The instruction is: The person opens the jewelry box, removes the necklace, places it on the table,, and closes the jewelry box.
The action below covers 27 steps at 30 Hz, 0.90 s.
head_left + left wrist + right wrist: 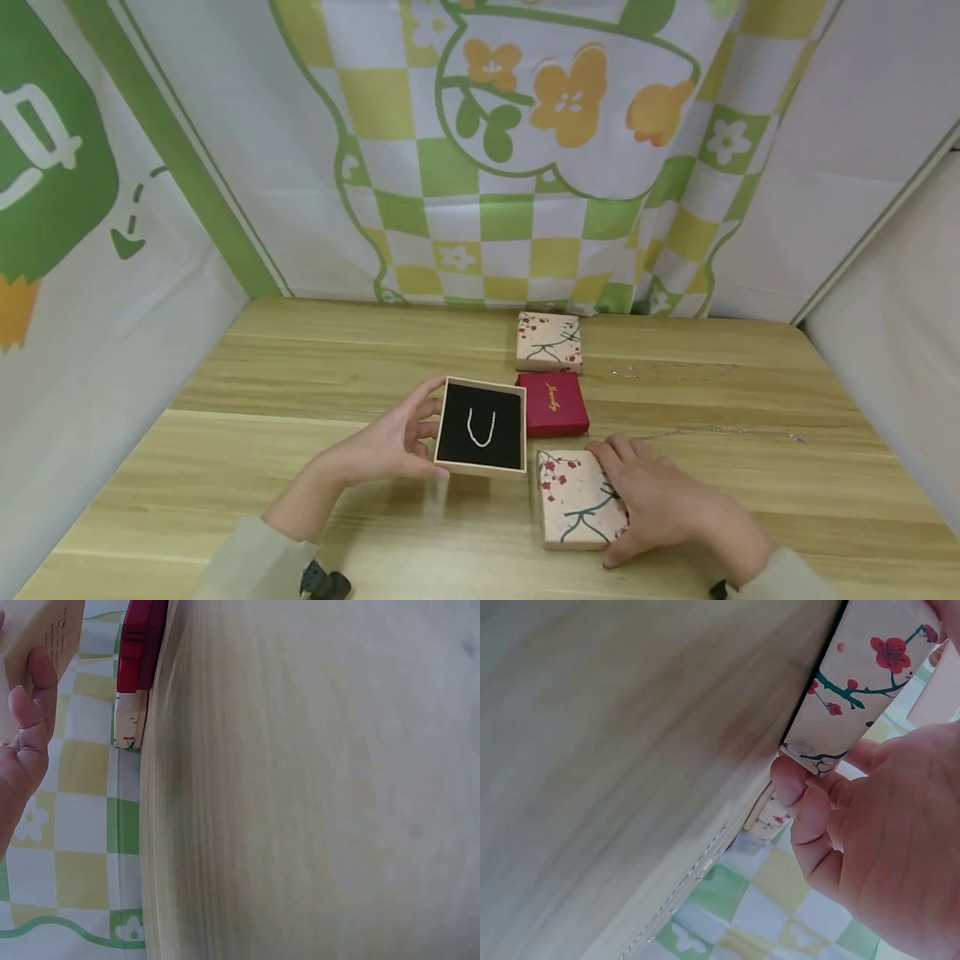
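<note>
An open box [480, 470] with a black insert [456, 433] is near the middle of the head view, a pale chain [481, 444] lying in a U on the black. The left hand [390, 446] grips the box by its left side, thumb at the near corner, other fingers bent along the wall and partly hidden by it. In the left wrist view the top left edge cuts off both box and hand, and the small print on the box is too blurred to read.

Just right and nearer, the right hand [663, 500] grips a flower-printed box [573, 504], fingers spread across its right side, thumb on the near edge, fingertips curled round the far one. Whether this is a lid alone or a whole box I cannot tell; the right wrist view crops it at the top.

Beyond the open box, a red box [558, 407] is partly covered by it, its gold lettering hard to read. A second flower-printed piece [550, 340] stands behind that, near the curtain [517, 212]. On the wooden surface [262, 425] to the right lie two thin chains, the nearer one [723, 430] partly blocked by the right hand, the farther one [626, 373] very faint.
</note>
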Tool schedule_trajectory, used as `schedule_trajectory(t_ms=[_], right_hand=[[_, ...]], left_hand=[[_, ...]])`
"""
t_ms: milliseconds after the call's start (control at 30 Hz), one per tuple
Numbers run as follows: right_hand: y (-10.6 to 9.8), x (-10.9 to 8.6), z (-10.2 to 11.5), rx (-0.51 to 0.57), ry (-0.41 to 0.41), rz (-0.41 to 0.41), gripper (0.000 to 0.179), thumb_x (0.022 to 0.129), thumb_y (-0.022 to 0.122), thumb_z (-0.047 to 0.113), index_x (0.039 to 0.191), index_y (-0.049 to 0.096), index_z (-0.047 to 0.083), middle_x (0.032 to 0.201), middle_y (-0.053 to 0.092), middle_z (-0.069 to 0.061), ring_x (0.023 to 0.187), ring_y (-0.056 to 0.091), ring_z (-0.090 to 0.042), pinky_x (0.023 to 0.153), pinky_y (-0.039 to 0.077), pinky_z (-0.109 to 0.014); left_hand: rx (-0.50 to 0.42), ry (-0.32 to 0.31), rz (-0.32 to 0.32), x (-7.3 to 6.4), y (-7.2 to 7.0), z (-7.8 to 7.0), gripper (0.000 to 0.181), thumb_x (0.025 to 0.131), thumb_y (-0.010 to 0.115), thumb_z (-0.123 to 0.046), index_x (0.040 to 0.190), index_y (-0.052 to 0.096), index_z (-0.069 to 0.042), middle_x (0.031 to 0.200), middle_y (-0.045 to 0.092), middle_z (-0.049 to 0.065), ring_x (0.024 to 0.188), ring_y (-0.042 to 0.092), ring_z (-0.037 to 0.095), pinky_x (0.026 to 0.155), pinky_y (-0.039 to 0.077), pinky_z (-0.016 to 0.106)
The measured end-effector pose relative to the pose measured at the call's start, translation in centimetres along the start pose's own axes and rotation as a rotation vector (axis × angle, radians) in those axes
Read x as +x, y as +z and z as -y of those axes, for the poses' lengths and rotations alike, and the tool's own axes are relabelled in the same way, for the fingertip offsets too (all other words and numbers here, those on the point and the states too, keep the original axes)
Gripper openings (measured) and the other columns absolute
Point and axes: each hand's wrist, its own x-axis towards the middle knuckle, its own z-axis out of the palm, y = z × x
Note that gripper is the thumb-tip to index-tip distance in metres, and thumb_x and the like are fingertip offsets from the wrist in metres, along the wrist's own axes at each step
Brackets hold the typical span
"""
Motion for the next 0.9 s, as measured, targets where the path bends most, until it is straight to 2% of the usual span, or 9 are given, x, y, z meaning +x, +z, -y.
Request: schedule_trajectory(t_ms=[167,300,367,433,533,667,800,900], right_hand=[[-0.2,0.2,0.5,0.018,0.001,0.011,0.120,0.047,0.082,0.067,0.141,0.034,0.007,0.128,0.042,-0.005,0.116,0.040,-0.024,0.086,0.043,-0.057],[-0.4,0.2,0.4,0.043,0.006,0.002,0.118,0.052,0.071,0.077,0.142,0.035,0.009,0.135,0.040,-0.009,0.122,0.039,-0.029,0.091,0.040,-0.062],[-0.5,0.4,0.3,0.051,-0.005,-0.043,0.111,0.060,0.065,0.079,0.142,0.037,0.010,0.139,0.038,-0.012,0.126,0.038,-0.032,0.093,0.039,-0.063],[-0.8,0.7,0.2,0.039,-0.029,-0.125,0.097,0.069,0.063,0.073,0.140,0.041,0.010,0.142,0.038,-0.013,0.128,0.039,-0.034,0.094,0.041,-0.061],[-1.4,1.4,0.3,0.027,-0.078,-0.271,0.075,0.081,0.065,0.057,0.136,0.047,0.011,0.141,0.042,-0.012,0.127,0.042,-0.031,0.095,0.043,-0.056],[-2.5,2.3,0.9,0.044,-0.144,-0.422,0.053,0.089,0.064,0.041,0.132,0.051,0.014,0.137,0.045,-0.006,0.125,0.044,-0.025,0.098,0.043,-0.050],[-3.5,3.1,1.9,0.119,-0.176,-0.482,0.041,0.094,0.057,0.038,0.129,0.054,0.018,0.136,0.045,0.002,0.127,0.041,-0.018,0.102,0.041,-0.047],[-4.0,3.8,2.7,0.172,-0.201,-0.486,0.034,0.095,0.055,0.035,0.126,0.056,0.020,0.134,0.045,0.005,0.128,0.039,-0.017,0.104,0.039,-0.046]], left_hand=[[0.001,0.006,0.007,0.0,0.0,0.1,0.113,0.073,0.080,-0.006,0.152,-0.001,-0.016,0.153,0.011,0.030,0.131,0.033,0.045,0.081,0.049,0.028],[-0.006,0.006,0.008,-0.1,0.0,0.0,0.114,0.073,0.080,-0.006,0.152,-0.001,-0.016,0.153,0.010,0.030,0.132,0.032,0.045,0.082,0.049,0.028],[-0.012,0.007,0.010,-0.2,0.0,0.0,0.114,0.073,0.080,-0.006,0.152,-0.002,-0.016,0.153,0.010,0.030,0.132,0.032,0.045,0.082,0.049,0.028],[-0.020,0.014,0.015,-0.2,0.0,0.1,0.114,0.074,0.079,-0.005,0.152,-0.003,-0.015,0.153,0.010,0.032,0.132,0.032,0.046,0.082,0.049,0.029],[-0.021,0.020,0.013,-0.2,0.1,0.1,0.114,0.074,0.079,-0.005,0.152,-0.003,-0.014,0.152,0.010,0.032,0.132,0.032,0.046,0.082,0.049,0.029],[-0.016,0.016,0.007,-0.1,0.3,0.0,0.114,0.073,0.080,-0.006,0.152,-0.003,-0.014,0.152,0.011,0.032,0.133,0.031,0.047,0.084,0.049,0.030],[-0.018,0.010,0.000,0.1,0.6,-0.2,0.115,0.072,0.081,-0.007,0.152,-0.002,-0.017,0.153,0.013,0.029,0.133,0.031,0.045,0.085,0.049,0.032],[-0.026,0.021,-0.004,0.4,0.8,-0.2,0.115,0.071,0.081,-0.006,0.152,-0.001,-0.018,0.153,0.016,0.027,0.133,0.033,0.044,0.084,0.049,0.032]])
